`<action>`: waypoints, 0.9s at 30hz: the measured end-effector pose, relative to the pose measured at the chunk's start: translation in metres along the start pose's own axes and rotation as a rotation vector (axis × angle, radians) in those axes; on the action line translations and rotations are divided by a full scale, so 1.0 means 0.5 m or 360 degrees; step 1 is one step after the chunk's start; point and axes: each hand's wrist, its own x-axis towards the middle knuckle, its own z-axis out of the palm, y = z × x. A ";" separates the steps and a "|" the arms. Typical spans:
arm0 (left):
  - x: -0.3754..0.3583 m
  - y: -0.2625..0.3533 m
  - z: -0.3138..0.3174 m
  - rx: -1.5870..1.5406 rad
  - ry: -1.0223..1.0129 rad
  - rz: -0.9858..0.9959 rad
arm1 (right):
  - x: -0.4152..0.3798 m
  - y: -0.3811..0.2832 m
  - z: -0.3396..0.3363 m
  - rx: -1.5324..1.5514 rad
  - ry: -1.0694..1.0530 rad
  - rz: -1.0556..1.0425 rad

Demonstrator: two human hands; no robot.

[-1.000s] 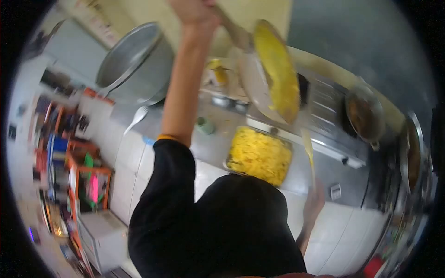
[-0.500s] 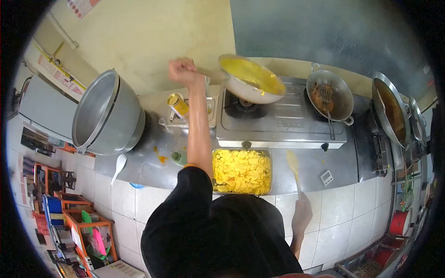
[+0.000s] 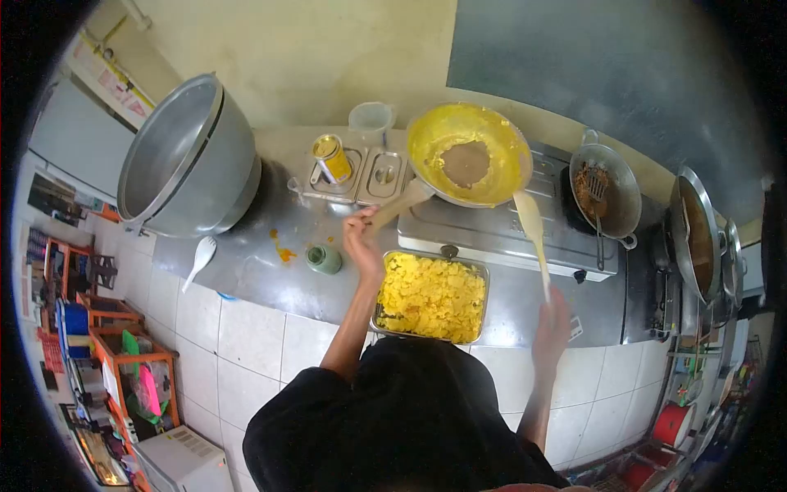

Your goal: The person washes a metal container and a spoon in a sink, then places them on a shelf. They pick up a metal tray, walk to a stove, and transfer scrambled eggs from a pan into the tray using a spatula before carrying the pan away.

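My left hand (image 3: 363, 236) is wrapped round the wooden handle of a wok (image 3: 515, 152), whose inside is smeared yellow around a bare brown middle. The wok is over the left part of the gas stove (image 3: 492, 238). My right hand (image 3: 552, 321) grips a pale spatula (image 3: 530, 217), its yellow-coated blade at the wok's lower right rim. Below the stove, close in front of my body, a metal tray (image 3: 485, 305) is filled with scrambled egg (image 3: 434, 295).
A large grey pot (image 3: 184, 156) stands at the left, near a white spoon (image 3: 199, 261). A yellow can (image 3: 331, 157), a clear jug (image 3: 371, 120) and a green jar (image 3: 324, 259) are left of the stove. Another wok (image 3: 625, 197) holds brown food and a slotted turner (image 3: 597, 190).
The wok has turned, its inside now facing me more, and its handle has swung down with my left hand. My right hand has raised the spatula from the counter's front to the wok's rim.
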 end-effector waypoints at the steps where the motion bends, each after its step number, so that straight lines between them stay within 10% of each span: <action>1: -0.020 0.001 -0.018 -0.0075 -0.0143 -0.0181 | 0.036 -0.017 0.007 -0.0017 0.0007 -0.0089; 8: -0.038 0.018 -0.088 -0.0012 -0.0616 -0.1053 | 0.263 -0.030 0.127 -0.0159 -0.0222 -0.0697; 11: 0.011 0.031 -0.078 0.0323 -0.0924 -0.1092 | 0.270 -0.042 0.162 -0.0059 -0.0478 -0.0317; 13: 0.006 0.066 -0.069 0.0382 -0.0924 -0.1160 | 0.246 -0.062 0.167 -0.0098 -0.0066 -0.0399; 16: -0.018 0.059 -0.130 0.0820 -0.0828 -0.0918 | 0.149 0.021 0.184 -0.0038 0.0389 -0.0307; 20: -0.130 -0.091 -0.384 0.1497 -0.0842 -0.0336 | -0.101 0.366 0.317 -0.0575 -0.0159 -0.0532; 22: -0.173 -0.108 -0.403 0.1507 -0.0834 -0.1224 | -0.146 0.296 0.324 0.0383 -0.0732 0.0620; 25: -0.210 -0.145 -0.415 0.1887 -0.0801 -0.0365 | -0.149 0.219 0.341 0.0850 -0.0593 0.0920; 27: -0.176 -0.130 -0.385 0.1765 -0.0632 -0.0933 | -0.133 0.267 0.372 0.0696 -0.0545 0.0930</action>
